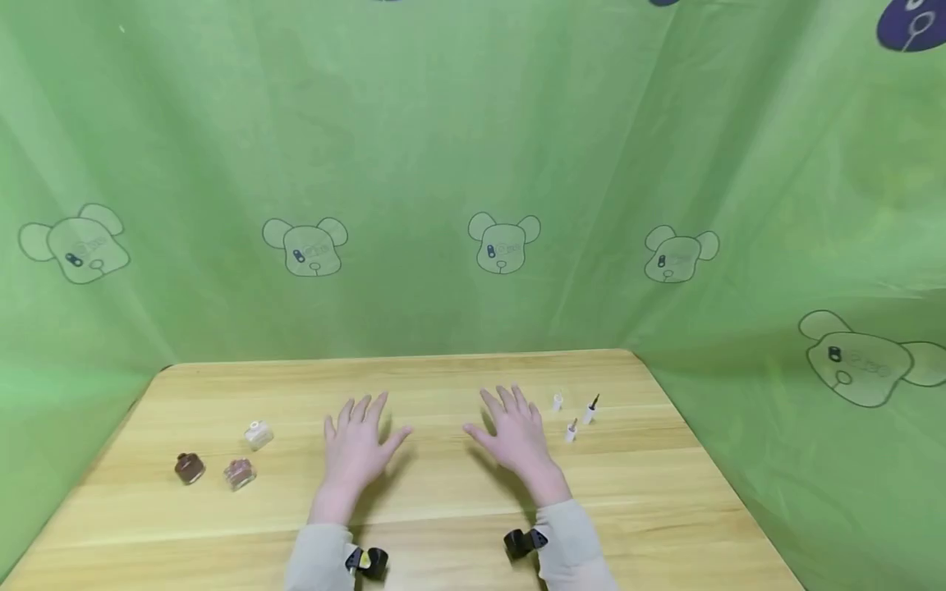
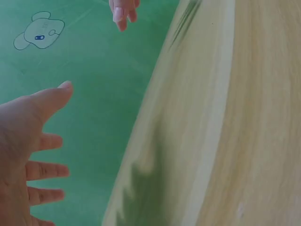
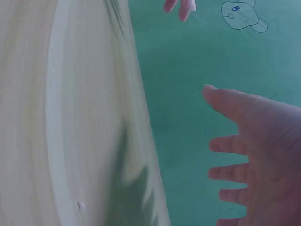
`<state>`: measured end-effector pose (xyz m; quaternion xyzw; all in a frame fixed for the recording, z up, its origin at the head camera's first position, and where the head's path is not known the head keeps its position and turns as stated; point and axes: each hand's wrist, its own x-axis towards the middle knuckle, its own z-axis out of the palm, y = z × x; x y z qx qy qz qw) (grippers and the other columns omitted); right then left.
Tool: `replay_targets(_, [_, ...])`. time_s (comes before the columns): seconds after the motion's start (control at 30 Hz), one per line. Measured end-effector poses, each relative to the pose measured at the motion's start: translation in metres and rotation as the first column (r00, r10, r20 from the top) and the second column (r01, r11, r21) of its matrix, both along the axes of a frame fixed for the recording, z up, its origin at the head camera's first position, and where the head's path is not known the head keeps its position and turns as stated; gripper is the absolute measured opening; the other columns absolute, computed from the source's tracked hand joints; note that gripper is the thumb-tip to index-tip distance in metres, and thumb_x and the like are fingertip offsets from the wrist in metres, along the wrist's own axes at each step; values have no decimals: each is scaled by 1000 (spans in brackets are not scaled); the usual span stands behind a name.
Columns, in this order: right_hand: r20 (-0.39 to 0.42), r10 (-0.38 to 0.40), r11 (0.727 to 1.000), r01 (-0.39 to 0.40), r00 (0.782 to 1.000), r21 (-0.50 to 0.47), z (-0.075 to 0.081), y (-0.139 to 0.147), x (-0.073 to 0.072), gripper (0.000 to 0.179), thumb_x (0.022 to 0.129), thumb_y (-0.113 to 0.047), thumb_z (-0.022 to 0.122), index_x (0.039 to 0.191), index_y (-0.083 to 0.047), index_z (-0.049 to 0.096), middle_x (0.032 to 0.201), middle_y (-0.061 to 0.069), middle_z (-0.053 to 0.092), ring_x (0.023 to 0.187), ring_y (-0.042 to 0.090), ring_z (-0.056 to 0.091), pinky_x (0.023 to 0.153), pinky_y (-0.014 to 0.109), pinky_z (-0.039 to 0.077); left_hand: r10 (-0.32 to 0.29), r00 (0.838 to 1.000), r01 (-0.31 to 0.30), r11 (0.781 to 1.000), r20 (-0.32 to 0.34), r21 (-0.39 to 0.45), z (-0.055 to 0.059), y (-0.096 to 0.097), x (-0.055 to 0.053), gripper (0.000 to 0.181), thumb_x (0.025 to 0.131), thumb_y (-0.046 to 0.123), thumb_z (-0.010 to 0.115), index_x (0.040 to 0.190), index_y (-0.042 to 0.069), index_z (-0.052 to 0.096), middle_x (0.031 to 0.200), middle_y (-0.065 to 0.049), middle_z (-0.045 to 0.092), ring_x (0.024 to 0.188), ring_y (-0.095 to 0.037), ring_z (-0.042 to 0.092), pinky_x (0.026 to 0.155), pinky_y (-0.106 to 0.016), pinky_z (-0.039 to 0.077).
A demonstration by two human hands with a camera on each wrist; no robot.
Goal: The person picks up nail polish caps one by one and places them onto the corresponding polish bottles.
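Fingers spread and thumb out, my left hand (image 1: 356, 451) hovers above the table with its shadow below. My right hand (image 1: 515, 435) mirrors it, likewise holding nothing. Left of the left hand are three uncapped nail polish bottles: a dark brown bottle (image 1: 190, 468), a dusty pink bottle (image 1: 240, 474) and a clear-looking bottle (image 1: 259, 435). Just right of the right hand, three white caps stand with their brushes up: a cap with a dark brush (image 1: 590, 410), a cap with a pinkish brush (image 1: 571, 431) and a cap with a pale brush (image 1: 557, 401).
The wooden table (image 1: 443, 509) reaches back to a green curtain (image 1: 414, 148) printed with bear heads, which also hangs along both sides. A black wrist camera (image 1: 369, 563) is on the left sleeve, and another black camera (image 1: 523, 542) on the right.
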<state>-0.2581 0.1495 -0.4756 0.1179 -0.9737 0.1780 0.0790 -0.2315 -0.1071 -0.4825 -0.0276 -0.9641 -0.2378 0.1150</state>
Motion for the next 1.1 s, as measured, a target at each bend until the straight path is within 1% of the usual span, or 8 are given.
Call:
replay_targets(0.1, [-75,-7,1000,6,997,-14,6,3,4,66,91,-53,59,143,-13,47,150,18,44,142,43,33,114,65,27,-7,996,10,999,-90,36,6,-3,6,65,91,53,60,141,13,49,140,-16,56,130,-41,49,111,-69,27])
replay_targets(0.27, [-242,-15,996,-6,970,-85,14,11,10,56,90,-43,65,133,-8,56,136,16,58,129,37,50,109,58,39,0,976,31,990,-216,136,14,-14,16,48,92,39,66,129,9,61,128,-14,65,119,-37,60,107,-59,41])
replay_targets(0.33, [-323,-20,991,-24,946,-130,16,14,12,52,88,-39,69,129,-7,60,131,15,62,124,35,55,107,56,42,15,963,30,986,-269,162,16,-18,20,43,91,35,67,125,9,64,124,-14,68,116,-36,62,104,-57,45])
replay_targets(0.5, [-506,-55,969,-76,861,-235,15,25,17,44,83,-26,77,120,-5,65,121,16,67,114,34,60,100,54,48,73,925,12,975,-372,223,23,-32,33,34,90,27,70,118,8,67,117,-15,70,109,-36,65,99,-56,48])
replay_targets(0.77, [-609,-136,914,-138,781,-382,11,45,21,45,78,-9,79,120,1,63,122,20,63,117,38,54,103,53,42,191,879,-37,941,-437,337,26,-63,48,33,85,17,74,116,6,68,115,-17,70,108,-37,63,102,-55,45])
replay_targets(0.87, [-598,-184,894,-119,780,-431,8,52,22,49,78,-7,79,122,2,61,126,23,60,120,39,51,104,54,40,239,861,-56,922,-449,383,22,-74,52,35,82,14,76,115,4,68,115,-18,70,107,-36,62,100,-55,44])
replay_targets(1.0, [-522,-252,859,-60,815,-508,3,59,23,52,80,-8,78,126,2,58,132,23,56,124,38,48,103,54,41,311,853,-104,888,-418,448,15,-89,56,39,81,15,78,117,5,67,119,-19,67,111,-33,57,99,-56,43])
replay_targets(1.1, [-464,-293,835,-13,836,-550,-2,65,23,53,81,-10,78,128,1,57,135,21,54,127,37,46,106,55,39,354,841,-138,871,-409,471,9,-99,59,42,79,13,79,118,5,67,121,-20,66,113,-33,54,100,-45,42])
